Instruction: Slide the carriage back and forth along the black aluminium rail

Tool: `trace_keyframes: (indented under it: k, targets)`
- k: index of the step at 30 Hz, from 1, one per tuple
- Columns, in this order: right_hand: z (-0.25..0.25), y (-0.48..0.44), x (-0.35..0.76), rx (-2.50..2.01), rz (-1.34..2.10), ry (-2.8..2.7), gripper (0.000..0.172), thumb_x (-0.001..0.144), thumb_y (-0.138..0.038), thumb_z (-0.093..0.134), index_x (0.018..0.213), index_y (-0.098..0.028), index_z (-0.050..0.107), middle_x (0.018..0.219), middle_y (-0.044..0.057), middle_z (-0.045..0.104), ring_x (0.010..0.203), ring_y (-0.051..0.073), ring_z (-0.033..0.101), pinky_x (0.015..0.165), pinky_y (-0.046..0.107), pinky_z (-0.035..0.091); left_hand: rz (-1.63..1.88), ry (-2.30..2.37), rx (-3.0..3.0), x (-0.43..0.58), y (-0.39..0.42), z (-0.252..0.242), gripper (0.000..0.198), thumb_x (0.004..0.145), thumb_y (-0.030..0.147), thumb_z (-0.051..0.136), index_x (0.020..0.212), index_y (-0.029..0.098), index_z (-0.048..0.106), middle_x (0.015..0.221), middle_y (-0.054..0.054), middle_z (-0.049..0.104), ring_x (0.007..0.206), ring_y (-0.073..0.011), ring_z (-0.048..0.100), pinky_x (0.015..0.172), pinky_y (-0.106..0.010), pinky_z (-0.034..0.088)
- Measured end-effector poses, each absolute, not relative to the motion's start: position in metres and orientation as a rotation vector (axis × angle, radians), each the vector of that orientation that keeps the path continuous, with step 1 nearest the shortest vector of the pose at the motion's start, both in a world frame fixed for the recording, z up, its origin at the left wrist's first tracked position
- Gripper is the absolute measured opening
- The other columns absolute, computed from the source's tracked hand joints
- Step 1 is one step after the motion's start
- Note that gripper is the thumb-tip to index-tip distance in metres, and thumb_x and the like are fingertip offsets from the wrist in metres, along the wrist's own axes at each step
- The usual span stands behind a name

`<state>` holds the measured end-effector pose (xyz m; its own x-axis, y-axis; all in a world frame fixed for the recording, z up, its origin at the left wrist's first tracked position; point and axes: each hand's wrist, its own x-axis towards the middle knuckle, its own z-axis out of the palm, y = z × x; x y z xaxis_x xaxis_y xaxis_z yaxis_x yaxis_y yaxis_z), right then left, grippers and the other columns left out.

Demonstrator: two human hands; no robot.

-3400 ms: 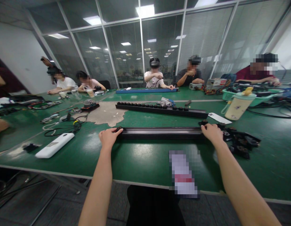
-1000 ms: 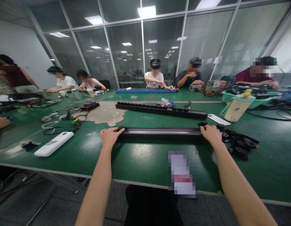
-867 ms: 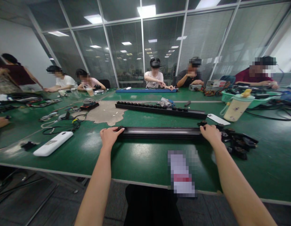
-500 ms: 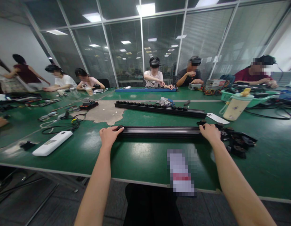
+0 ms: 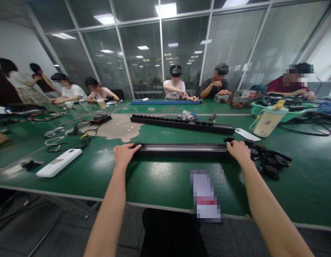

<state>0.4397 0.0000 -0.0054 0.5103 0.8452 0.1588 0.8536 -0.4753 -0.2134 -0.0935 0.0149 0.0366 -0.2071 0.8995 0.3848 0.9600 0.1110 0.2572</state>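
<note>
A long black rail (image 5: 183,150) lies crosswise on the green table in front of me. Its left end is gripped by my left hand (image 5: 124,154), the thumb pressed on top beside a small black piece. My right hand (image 5: 239,150) is closed around the right end, with its thumb and fingers at the top edge. Just right of that hand sits a pile of small black parts (image 5: 271,160). Behind the rail lies a second black rail (image 5: 181,124) with several round black pieces along its top.
A phone (image 5: 207,196) lies at the table's front edge. To the left are a white power bank (image 5: 59,163) and tangled cables (image 5: 82,142). A cream tumbler (image 5: 270,122) and green basket (image 5: 302,110) stand at right. A co-worker (image 5: 177,85) handles a blue bar (image 5: 165,102) across the table.
My hands and the rail have stayed in place. Two people standing at the far left have shifted to the right.
</note>
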Motion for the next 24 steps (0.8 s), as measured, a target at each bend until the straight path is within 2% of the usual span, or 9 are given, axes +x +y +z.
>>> trace_keyframes:
  k: [24]
  targets:
    - [-0.002,-0.0028,0.4371,-2.464,-0.025,-1.43,0.057,0.1,-0.047,0.033,0.131,-0.013,0.066,0.132,0.026,0.055,0.12,0.041,0.057,0.098,0.054,0.045,-0.7,-2.246,-1.929,-0.0917,0.0136,0.0382,0.052,0.087,0.067,0.059,0.114,0.027,0.079,0.111,-0.009,0.078,0.11,-0.0316,0.068,0.102,-0.041,0.04]
